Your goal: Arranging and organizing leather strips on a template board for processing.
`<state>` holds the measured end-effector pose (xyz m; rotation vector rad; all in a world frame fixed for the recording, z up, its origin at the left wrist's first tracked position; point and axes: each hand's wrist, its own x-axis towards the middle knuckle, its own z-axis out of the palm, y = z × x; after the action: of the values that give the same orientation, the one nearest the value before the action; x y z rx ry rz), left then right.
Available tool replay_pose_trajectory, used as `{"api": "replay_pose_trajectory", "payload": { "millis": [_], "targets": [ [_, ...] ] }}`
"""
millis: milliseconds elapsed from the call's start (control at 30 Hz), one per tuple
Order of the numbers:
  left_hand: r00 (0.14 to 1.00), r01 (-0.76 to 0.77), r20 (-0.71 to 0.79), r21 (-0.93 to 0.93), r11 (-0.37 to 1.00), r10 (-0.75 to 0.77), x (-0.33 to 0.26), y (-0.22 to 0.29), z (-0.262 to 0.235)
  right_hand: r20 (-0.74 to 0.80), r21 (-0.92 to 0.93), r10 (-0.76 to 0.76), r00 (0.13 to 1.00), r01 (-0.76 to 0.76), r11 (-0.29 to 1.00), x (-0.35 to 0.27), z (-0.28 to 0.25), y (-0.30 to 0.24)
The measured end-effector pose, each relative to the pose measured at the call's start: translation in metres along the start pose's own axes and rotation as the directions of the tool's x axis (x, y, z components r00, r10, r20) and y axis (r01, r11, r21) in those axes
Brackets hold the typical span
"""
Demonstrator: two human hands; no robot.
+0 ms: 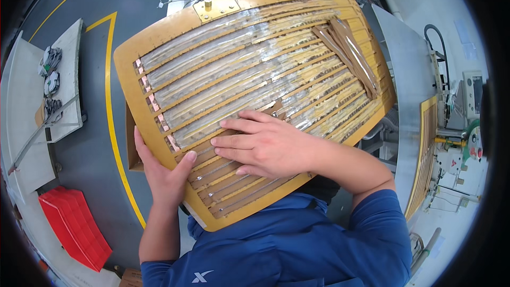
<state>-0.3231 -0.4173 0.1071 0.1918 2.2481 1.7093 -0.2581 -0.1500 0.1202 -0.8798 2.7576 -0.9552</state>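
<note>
Blue shirt (297, 244) sits nearest; left hand (166, 172) grips the slotted yellow board's (255, 90) near-left edge, right hand (260, 143) lies spread flat on it, hiding the floor; red bins (74, 226) lie left.

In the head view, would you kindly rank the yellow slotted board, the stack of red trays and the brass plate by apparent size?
1. yellow slotted board, though it is held close to the camera
2. stack of red trays
3. brass plate

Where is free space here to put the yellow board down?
Bare grey floor lies between the white table and the yellow board. Right side is crowded with machines; red bins fill the lower left.
</note>
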Motion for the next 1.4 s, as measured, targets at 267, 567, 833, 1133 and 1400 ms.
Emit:
{"api": "replay_pose_trajectory", "payload": {
  "millis": [267,567,833,1133,1400],
  "targets": [
    [1.000,0.004,-0.030,0.067,0.998,-0.002,0.002,-0.005,0.000,-0.047,-0.093,0.033,0.998,-0.037,0.995,-0.035,-0.048,0.043],
    [0.999,-0.038,-0.010,-0.073,0.997,0.037,0.000,-0.010,-0.004,-0.187,-0.073,0.053,0.981,-0.068,0.995,-0.068,-0.046,0.057],
    [0.995,-0.095,0.005,-0.018,0.995,0.095,0.001,-0.017,-0.005,-0.420,-0.024,0.398,0.815,-0.449,0.893,-0.089,-0.069,0.073],
    [0.995,-0.098,0.026,-0.093,0.991,0.100,0.003,-0.015,-0.002,-0.584,-0.222,0.596,0.552,-0.814,0.537,-0.117,-0.087,0.130],
    [0.995,-0.096,0.024,-0.105,0.990,0.099,0.003,-0.009,-0.001,-0.583,0.424,0.691,0.427,-0.566,0.707,-0.119,-0.083,0.119]
  ]
}}
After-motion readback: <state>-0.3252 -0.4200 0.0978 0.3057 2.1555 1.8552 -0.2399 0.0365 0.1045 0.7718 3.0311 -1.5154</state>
